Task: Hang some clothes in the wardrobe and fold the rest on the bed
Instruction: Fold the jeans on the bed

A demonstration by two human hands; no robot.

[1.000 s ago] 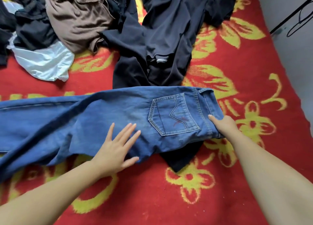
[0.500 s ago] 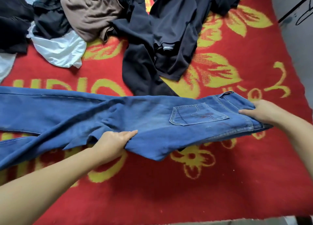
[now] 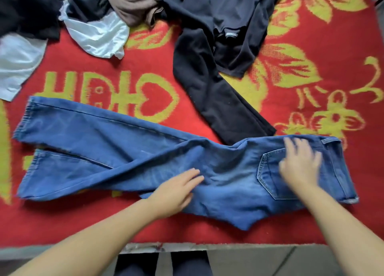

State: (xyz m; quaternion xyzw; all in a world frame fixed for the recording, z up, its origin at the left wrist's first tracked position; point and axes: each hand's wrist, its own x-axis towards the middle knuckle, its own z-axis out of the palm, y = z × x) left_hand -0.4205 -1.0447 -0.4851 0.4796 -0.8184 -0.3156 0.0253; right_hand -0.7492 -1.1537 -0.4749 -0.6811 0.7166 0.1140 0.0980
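A pair of blue jeans (image 3: 128,151) lies flat across the bed near its front edge, legs to the left, waistband to the right. My left hand (image 3: 176,190) rests flat on the seat area with straight fingers. Over the back pocket, my right hand (image 3: 299,165) is spread on the denim and blurred by motion. Neither hand holds cloth. A black long-sleeved garment (image 3: 220,53) lies behind the jeans, one sleeve reaching down to them.
The bed is covered by a red blanket (image 3: 207,234) with yellow flowers. A heap of dark clothes (image 3: 29,11), a brown garment (image 3: 137,3) and a pale blue shiny one (image 3: 97,34) sit at the back left. Grey floor (image 3: 249,259) borders the bed's front edge.
Both hands let go of the lifted jeans, which now lie flat nearer the bed's front edge. The hands have flattened on the denim. My view has pulled back.
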